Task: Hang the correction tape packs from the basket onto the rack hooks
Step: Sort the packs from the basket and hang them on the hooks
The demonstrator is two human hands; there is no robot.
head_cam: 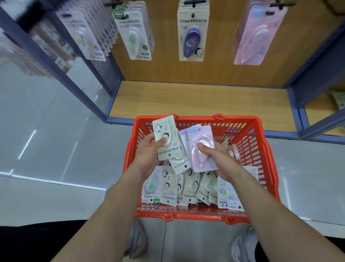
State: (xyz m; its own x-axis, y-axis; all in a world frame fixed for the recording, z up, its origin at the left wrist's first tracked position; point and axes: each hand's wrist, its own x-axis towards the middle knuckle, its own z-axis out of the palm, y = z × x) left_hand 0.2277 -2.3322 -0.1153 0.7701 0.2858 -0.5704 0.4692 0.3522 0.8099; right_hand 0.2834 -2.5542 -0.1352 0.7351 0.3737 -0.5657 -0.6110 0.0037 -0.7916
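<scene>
The left hand [147, 151] grips two cream packs [165, 131], and its fingers [161, 142] are curled round them. The packs are flat cards with a clear, bumpy plastic bubble and a small cartoon drawing. The right hand [222, 160] grips a pink pack [200, 136] with its thumb pressed on the smooth, egg-shaped bubble (a pale purple card [183, 133] peeks out just behind it).

Both hands are over a red basket [261, 147]. It is made of hard plastic and has slots in its walls. Just below the fingers, more packs [188, 187] stand in a row inside the basket. Most are cream, and one has a green bubble.

Past the fingers lies a flat wooden shelf [196, 101] with a blue edge. High above the fingers, black hooks [194, 2] stick out of a wooden back wall. From them hang a green pack [134, 35], a dark purple pack [192, 37] and a long pink one [259, 35]. Left of the fingers, the floor [46, 140] is grey and shiny.
</scene>
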